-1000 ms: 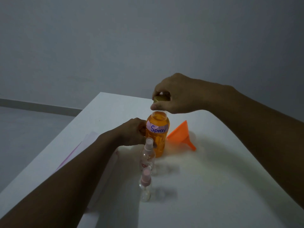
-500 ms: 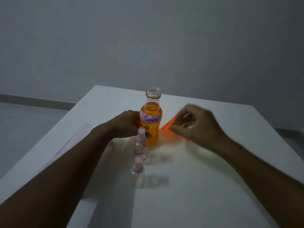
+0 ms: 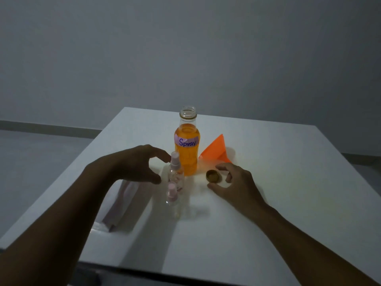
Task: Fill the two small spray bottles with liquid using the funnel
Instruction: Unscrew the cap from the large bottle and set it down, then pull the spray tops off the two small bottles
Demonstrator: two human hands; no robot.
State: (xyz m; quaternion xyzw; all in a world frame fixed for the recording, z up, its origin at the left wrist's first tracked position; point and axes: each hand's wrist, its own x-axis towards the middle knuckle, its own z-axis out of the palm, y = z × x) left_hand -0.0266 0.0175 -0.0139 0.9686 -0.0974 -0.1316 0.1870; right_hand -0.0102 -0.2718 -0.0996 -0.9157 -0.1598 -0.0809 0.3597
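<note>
An uncapped bottle of orange liquid (image 3: pixel 187 147) labelled "Spray" stands upright mid-table. In front of it stand two small clear spray bottles with pink tops, one farther (image 3: pixel 175 172) and one nearer (image 3: pixel 172 200). An orange funnel (image 3: pixel 215 151) lies on its side to the right of the big bottle. The gold cap (image 3: pixel 213 176) lies on the table, with my right hand (image 3: pixel 233 185) spread loosely around it, fingers apart from it. My left hand (image 3: pixel 136 164) hovers open just left of the farther spray bottle, thumb and fingers spread.
The white table (image 3: pixel 278 203) ends at a front edge near the bottom and a left edge by the grey floor. A pale pink sheet or packet (image 3: pixel 121 205) lies under my left forearm. A grey wall stands behind.
My right hand carried the cap off the big bottle, brought it down to the table right of the bottle and let it go. My left hand released the big bottle and opened beside the spray bottles.
</note>
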